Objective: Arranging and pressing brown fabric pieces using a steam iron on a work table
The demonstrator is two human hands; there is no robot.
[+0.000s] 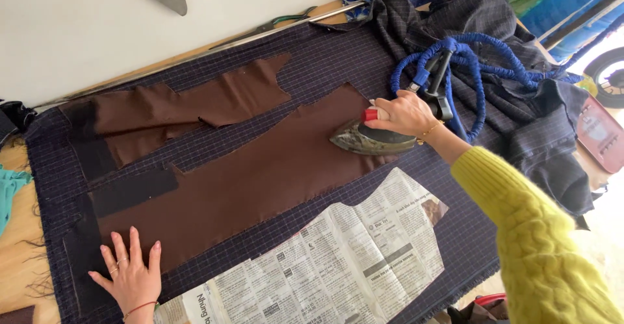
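Note:
My right hand (402, 113), in a yellow knitted sleeve, grips the handle of a steam iron (369, 138) whose soleplate rests on the right end of a long brown fabric piece (247, 178). At the lower left, my left hand (130, 273) lies flat with fingers spread on the dark checked cloth (325, 64) and touches the brown piece's lower left edge. A second brown cut piece (195, 106) lies farther back. Black strips (133, 191) sit at the left ends of both pieces.
A newspaper pattern (325, 259) lies at the near edge. A blue coiled hose (471, 70) runs from the iron over bunched dark fabric (539, 129) at the right. A metal ruler (260, 35) and scissors (286, 20) lie along the white wall. Teal cloth (8, 191) hangs at left.

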